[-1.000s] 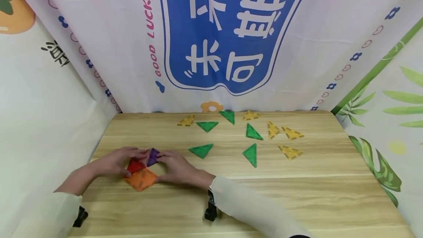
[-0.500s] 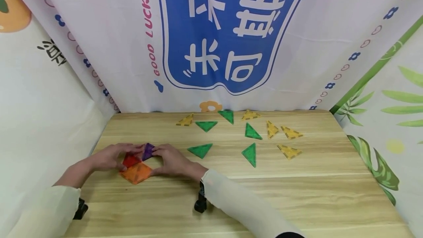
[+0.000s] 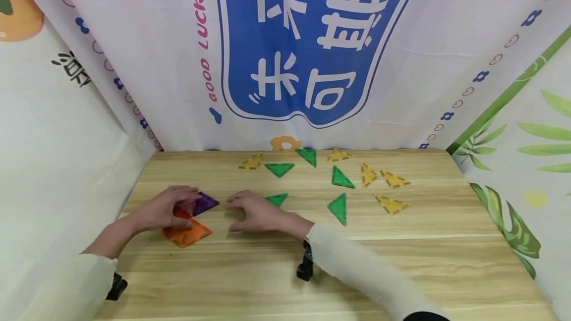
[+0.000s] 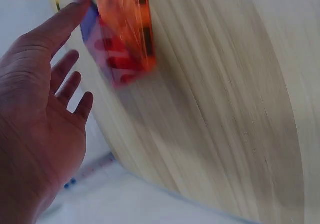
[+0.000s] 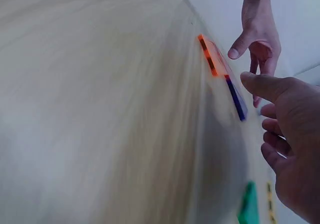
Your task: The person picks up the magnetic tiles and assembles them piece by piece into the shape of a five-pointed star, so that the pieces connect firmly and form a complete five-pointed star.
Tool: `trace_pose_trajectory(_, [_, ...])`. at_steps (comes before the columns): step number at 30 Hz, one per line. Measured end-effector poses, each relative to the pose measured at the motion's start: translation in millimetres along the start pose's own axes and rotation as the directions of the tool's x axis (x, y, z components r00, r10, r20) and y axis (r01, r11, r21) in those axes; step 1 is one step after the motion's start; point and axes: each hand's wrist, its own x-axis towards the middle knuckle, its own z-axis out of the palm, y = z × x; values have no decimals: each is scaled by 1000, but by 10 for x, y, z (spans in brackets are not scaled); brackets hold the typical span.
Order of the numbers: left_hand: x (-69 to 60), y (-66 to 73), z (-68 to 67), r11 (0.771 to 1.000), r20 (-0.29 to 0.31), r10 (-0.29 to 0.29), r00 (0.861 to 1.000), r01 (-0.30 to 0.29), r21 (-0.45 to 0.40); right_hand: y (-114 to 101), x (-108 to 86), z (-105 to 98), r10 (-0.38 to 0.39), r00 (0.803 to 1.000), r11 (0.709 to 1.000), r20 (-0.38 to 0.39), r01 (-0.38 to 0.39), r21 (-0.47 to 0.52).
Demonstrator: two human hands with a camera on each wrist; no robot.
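Note:
An orange translucent tile [image 3: 192,236], a red tile [image 3: 181,213] and a purple triangular magnetic tile [image 3: 204,203] lie together at the left of the table. Over the red tile, partly hiding it, is my left hand [image 3: 165,208], its thumb above the orange tile's edge. The left wrist view shows these fingers loosely extended beside the blurred tiles; contact cannot be told. To the right, apart from the group, my right hand [image 3: 258,212] has relaxed fingers and holds nothing. It partly covers a green triangular tile [image 3: 278,198].
Several green triangles [image 3: 338,209] and yellow triangles [image 3: 391,205] lie scattered across the back and middle of the wooden table [image 3: 285,281]. A printed cloth [image 3: 392,93] hangs along the back edge, with more cloth at both sides.
My right hand has let go of the purple tile and drawn back to the right. The tile group has shifted slightly left and away from me. My left hand stays over the red tile.

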Motion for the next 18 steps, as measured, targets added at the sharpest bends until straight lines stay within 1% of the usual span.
trace_pose_trajectory(1, [31, 59, 16, 1000, -4, -9, 1000, 9, 2, 25, -64, -50, -7, 1000, 1000, 8, 7, -4])
trace_pose_trajectory(4, [128, 228, 74, 999, -25, -24, 999, 25, 43, 128, -268, -200, -26, 999, 1000, 31, 27, 0])
trace_pose_trajectory(8, [252, 433, 173, 996, -58, -30, 998, 35, 80, 325, -574, -384, -47, 998, 999, 52, 47, 7])
trace_pose_trajectory(10, [310, 531, 236, 996, -65, -37, 997, 42, 78, 425, -733, -469, -46, 997, 999, 57, 46, 8])
trace_pose_trajectory(16, [475, 773, 465, 992, -74, -99, 992, 104, 70, 693, -1172, -713, -15, 997, 1000, 71, 15, 7])
trace_pose_trajectory(18, [546, 825, 533, 992, -89, -92, 992, 99, 74, 783, -1303, -791, 3, 997, 1000, 75, -3, 10])
